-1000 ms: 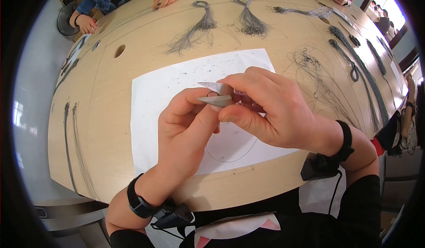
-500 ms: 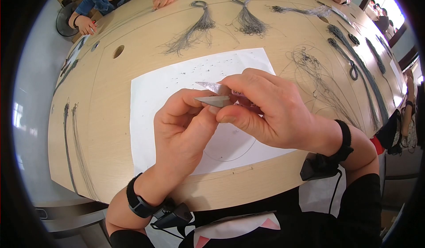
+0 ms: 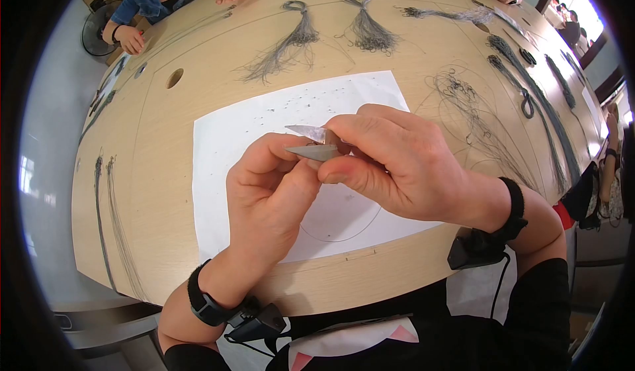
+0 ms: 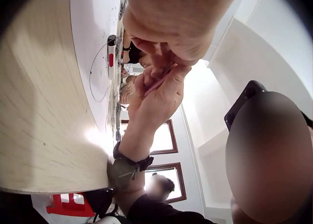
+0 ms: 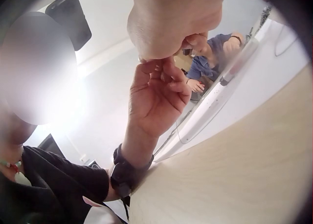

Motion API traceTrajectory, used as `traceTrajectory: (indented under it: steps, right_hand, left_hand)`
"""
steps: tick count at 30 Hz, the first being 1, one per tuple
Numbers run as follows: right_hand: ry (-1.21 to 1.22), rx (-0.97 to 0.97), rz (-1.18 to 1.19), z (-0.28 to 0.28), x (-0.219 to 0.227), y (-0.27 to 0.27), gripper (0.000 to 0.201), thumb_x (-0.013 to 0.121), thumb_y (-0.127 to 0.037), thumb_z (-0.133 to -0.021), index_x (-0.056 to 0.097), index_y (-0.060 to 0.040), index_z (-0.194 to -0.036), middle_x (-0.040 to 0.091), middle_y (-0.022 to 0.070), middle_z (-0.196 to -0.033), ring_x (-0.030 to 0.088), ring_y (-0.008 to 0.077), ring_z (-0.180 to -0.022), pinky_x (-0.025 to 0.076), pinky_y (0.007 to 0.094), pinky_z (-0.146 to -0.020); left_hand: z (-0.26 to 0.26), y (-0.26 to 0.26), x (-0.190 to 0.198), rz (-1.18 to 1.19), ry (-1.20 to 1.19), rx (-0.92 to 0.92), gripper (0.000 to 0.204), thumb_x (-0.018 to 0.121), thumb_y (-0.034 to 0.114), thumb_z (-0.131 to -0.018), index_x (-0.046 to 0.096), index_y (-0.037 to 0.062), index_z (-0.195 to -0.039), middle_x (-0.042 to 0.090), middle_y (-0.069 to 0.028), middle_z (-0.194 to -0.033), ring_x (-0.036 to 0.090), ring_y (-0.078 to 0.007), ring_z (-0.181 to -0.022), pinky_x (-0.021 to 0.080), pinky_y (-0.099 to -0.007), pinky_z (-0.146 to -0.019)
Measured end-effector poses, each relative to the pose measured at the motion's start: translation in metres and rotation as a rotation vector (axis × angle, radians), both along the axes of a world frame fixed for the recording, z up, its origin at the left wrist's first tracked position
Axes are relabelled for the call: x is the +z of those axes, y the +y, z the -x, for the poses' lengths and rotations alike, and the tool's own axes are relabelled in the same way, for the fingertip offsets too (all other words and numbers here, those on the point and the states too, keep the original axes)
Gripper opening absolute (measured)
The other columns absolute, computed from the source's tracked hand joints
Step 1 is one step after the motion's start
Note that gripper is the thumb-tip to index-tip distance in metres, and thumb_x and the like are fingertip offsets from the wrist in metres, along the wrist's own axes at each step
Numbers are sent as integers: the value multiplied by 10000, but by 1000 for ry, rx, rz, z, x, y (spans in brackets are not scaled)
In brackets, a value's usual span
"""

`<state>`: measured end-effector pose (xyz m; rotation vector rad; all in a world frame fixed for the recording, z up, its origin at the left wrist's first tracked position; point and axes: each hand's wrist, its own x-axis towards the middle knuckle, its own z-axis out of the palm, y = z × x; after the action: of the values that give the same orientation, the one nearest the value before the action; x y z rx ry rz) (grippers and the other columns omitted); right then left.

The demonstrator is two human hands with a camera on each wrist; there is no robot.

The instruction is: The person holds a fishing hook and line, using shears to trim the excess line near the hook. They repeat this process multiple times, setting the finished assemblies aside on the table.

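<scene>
Over a white paper sheet (image 3: 231, 133) my two hands meet. My right hand (image 3: 403, 166) grips small thread snips (image 3: 309, 143), whose two grey blades point left and stand slightly apart; the pink handle (image 4: 159, 80) shows between the fingers. My left hand (image 3: 268, 192) has its thumb and forefinger curled up against the blades, pinching what looks like a thin dark wire, mostly hidden. A fine wire loop (image 3: 344, 229) lies on the paper below the hands. Both hands hover above the table in the right wrist view, the left hand (image 5: 156, 94) under the right.
The wooden table (image 3: 165, 192) carries grey wire bundles (image 3: 291, 40) at the back and more wire strands (image 3: 529, 99) along the right. A white and red tool (image 4: 111, 55) lies on the paper under the hands. Other people's hands (image 3: 129, 37) rest at the far edge.
Both hands have drifted slightly left with the snips, keeping the same hold. A hand of the person at the far edge has pulled back.
</scene>
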<state>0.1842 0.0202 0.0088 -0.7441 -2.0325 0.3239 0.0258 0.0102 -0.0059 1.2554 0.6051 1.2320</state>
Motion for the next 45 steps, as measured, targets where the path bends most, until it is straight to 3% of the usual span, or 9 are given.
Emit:
traceTrajectory:
  steps: [9,15,17,18,26,32,38,40,45]
  right_hand:
    - [-11,0,5,-1,1,1,229,557,-236,-742,467,-33,-686,420,84,-550,444,229,-505,366,315,-454]
    - [90,4,31,-2,0,4,223,542,-224,-765,513,-14,-694,475,83,-547,483,196,-507,388,275,-464]
    - [341,82,421,0,3,1,245,520,-238,-791,539,3,-754,520,67,-582,491,136,-516,399,232,-487]
    - [252,125,671,-8,24,-6,226,510,-172,-805,502,31,-903,537,31,-706,481,36,-643,400,180,-561]
    - [323,176,711,-6,20,-8,249,543,-26,-753,455,44,-976,530,57,-830,516,53,-710,415,161,-629]
    - [337,171,565,-6,13,-6,185,484,32,-769,454,48,-950,532,71,-821,540,87,-755,433,189,-654]
    - [271,119,620,-11,17,-1,195,525,-37,-766,468,42,-935,531,62,-794,536,89,-730,424,184,-638]
    - [171,79,496,-12,18,0,281,627,-187,-703,528,39,-836,520,61,-711,474,74,-613,407,197,-546]
    - [208,156,484,-10,10,1,299,641,-198,-689,536,38,-838,520,80,-712,490,103,-614,440,214,-582]
  left_hand:
    - [0,0,1,21,14,20,59,460,58,-808,486,77,-857,540,-15,-801,471,-77,-658,396,-212,-577]
    - [-2,-2,6,75,-25,-9,36,505,39,-785,500,30,-819,575,-62,-793,553,-125,-669,406,-194,-565]
    - [-3,-3,10,100,-48,-17,23,502,32,-785,506,28,-807,574,-58,-787,550,-125,-680,403,-192,-564]
    - [-2,-3,10,101,-49,-16,23,502,32,-785,506,28,-807,574,-58,-787,550,-125,-680,403,-192,-564]
    - [0,-3,7,74,67,-97,54,496,37,-788,513,3,-825,571,-93,-829,537,-129,-695,444,-249,-660]
    - [0,-2,10,166,25,-35,82,504,78,-787,525,18,-838,579,-93,-816,532,-120,-687,402,-211,-586]
    - [2,1,9,136,-52,-28,89,496,85,-789,525,29,-852,581,-82,-814,527,-118,-673,379,-205,-567]
    - [1,0,9,130,-76,-21,90,494,80,-789,522,27,-856,578,-77,-808,526,-118,-672,378,-206,-567]
    - [0,-1,10,140,-109,16,93,489,69,-789,517,24,-866,565,-61,-786,521,-115,-672,380,-208,-566]
